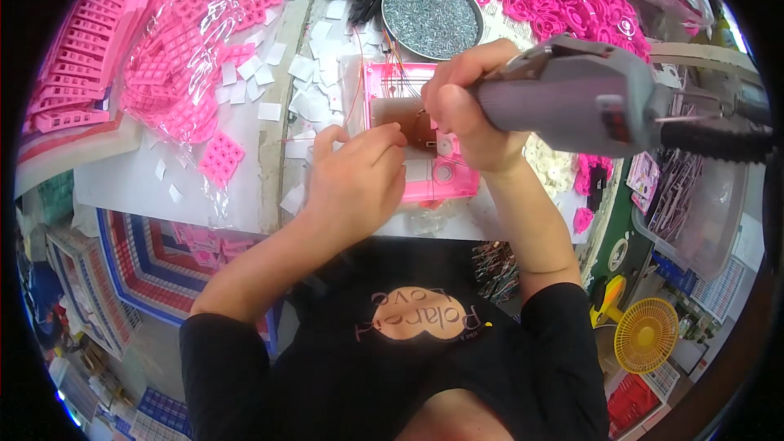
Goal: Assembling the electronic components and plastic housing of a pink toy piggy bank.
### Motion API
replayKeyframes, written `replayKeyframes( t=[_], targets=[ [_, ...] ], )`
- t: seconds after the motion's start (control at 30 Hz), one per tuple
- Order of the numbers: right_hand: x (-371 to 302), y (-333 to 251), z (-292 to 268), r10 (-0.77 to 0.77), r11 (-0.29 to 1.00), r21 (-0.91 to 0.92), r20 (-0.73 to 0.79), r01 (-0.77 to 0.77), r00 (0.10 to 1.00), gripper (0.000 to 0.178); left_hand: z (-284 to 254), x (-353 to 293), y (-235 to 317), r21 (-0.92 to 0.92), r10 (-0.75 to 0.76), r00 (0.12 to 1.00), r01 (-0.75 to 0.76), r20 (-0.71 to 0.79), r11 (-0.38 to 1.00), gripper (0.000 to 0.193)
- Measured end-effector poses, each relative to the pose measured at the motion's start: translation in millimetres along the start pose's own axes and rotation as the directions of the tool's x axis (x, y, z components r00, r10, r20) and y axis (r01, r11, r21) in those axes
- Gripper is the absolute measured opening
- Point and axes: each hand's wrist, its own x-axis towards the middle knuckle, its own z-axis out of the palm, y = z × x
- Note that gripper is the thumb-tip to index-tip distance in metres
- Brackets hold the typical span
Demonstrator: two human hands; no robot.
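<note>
A heap of pink plastic grid pieces (175,41) in clear wrap lies at the far left of the white table (131,180), with small white paper squares (253,77) scattered beside it. The left hand (355,180) rests with curled fingers on the near left edge of a pink translucent casing (425,143) at the table's middle. Behind it stands a round tray of small screws (431,16). The right hand (465,110) grips a grey electric screwdriver (572,98) over the casing's brown board (404,114). Pink rings (563,0) pile up at the far right.
</note>
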Motion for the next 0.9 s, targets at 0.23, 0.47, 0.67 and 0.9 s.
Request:
replayKeyframes(
  t=[0.23,0.47,0.67,0.9],
  targets=[
    [-2.2,-4.7,0.9,0.149,0.966,0.231,-0.131,-0.116,0.980,0.018,0.5,-1.1,-0.8,0.024,-0.003,1.000,0.003,0.007,1.000,0.009],
    [-2.2,2.3,0.1,0.016,1.000,-0.013,0.036,-0.016,0.999,0.024,-3.4,-1.2,1.2,0.030,-0.007,1.000,0.007,0.020,1.000,0.010],
    [-1.7,-3.9,1.0,0.075,0.996,0.043,0.049,-0.078,0.996,0.025,1.3,-2.7,1.1,0.011,-0.021,1.000,0.021,-0.021,1.000,0.011],
    [5.0,-47.6,2.0,0.010,0.884,0.465,0.079,-0.046,0.997,0.027,3.6,8.3,-1.7,-0.226,-0.119,0.991,0.103,-0.058,0.969,0.009]
  ],
)
